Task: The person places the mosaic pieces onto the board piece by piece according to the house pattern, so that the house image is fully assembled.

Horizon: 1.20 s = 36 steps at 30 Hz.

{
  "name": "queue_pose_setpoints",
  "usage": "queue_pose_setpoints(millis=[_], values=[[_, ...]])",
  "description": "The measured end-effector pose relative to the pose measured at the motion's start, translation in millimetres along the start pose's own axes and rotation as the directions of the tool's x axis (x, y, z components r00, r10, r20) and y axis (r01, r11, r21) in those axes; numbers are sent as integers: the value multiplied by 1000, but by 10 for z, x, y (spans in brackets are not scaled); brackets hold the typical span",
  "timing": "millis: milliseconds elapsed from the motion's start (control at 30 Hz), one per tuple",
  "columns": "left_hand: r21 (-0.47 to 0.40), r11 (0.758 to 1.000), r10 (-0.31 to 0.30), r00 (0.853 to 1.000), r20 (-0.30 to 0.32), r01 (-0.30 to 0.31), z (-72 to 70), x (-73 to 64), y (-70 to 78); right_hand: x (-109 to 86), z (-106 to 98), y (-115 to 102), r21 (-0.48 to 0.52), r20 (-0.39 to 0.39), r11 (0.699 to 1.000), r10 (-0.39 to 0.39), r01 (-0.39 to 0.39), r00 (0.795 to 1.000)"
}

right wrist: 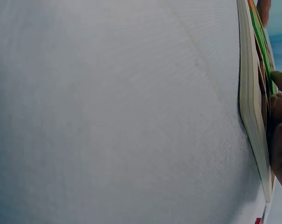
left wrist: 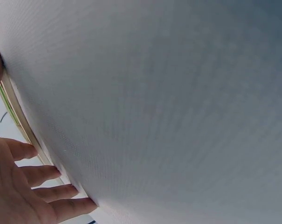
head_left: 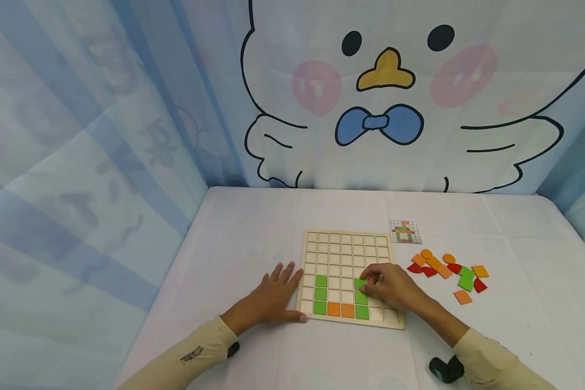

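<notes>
A wooden grid board (head_left: 348, 254) lies on the table. It holds a column of green squares at left, two orange squares (head_left: 340, 310) along the bottom row, and green squares (head_left: 362, 312) in a column at right. My left hand (head_left: 273, 295) rests with fingers spread against the board's left edge; its fingertips (left wrist: 87, 205) touch that side in the left wrist view. My right hand (head_left: 392, 284) is over the board, thumb and curled forefinger pinching the uppermost green square tile (head_left: 358, 283) of the right column. The right fingers partly cover this tile.
A small pattern card (head_left: 405, 232) lies by the board's top right corner. Loose orange, red and green pieces (head_left: 443, 271) are scattered right of the board. Behind the table hangs a cloth (head_left: 385, 162) with a cartoon figure.
</notes>
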<state>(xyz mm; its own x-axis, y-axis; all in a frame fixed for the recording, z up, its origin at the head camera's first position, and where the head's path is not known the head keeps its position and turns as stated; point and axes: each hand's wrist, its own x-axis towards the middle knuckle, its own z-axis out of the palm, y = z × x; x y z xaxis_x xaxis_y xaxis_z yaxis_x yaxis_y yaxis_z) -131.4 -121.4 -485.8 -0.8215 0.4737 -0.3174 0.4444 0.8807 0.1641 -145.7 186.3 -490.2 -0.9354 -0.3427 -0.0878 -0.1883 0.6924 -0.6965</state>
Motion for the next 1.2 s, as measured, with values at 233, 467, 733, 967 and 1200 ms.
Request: queue_pose_setpoints(millis=[233, 467, 733, 967, 1200], values=[[0, 1000, 0, 1000, 0, 0, 6, -1, -5, 10, -1, 3, 4, -2, 1000, -7, 7, 1000], [2, 1000, 1, 1000, -2, -1, 14, 1, -10, 16, 4, 4, -15, -10, 1000, 12, -12, 1000], [0, 1000, 3, 1000, -4, -3, 24, 4, -11, 6, 9, -32, -45, -18, 999, 28, -28, 999], [1, 1000, 4, 1000, -6, -4, 22, 1, -6, -1, 6, -52, -73, -17, 996, 47, -48, 999], [-8, 1000, 0, 1000, -6, 0, 18, 0, -5, -33, -25, -56, -80, 0, 996, 50, -50, 999]])
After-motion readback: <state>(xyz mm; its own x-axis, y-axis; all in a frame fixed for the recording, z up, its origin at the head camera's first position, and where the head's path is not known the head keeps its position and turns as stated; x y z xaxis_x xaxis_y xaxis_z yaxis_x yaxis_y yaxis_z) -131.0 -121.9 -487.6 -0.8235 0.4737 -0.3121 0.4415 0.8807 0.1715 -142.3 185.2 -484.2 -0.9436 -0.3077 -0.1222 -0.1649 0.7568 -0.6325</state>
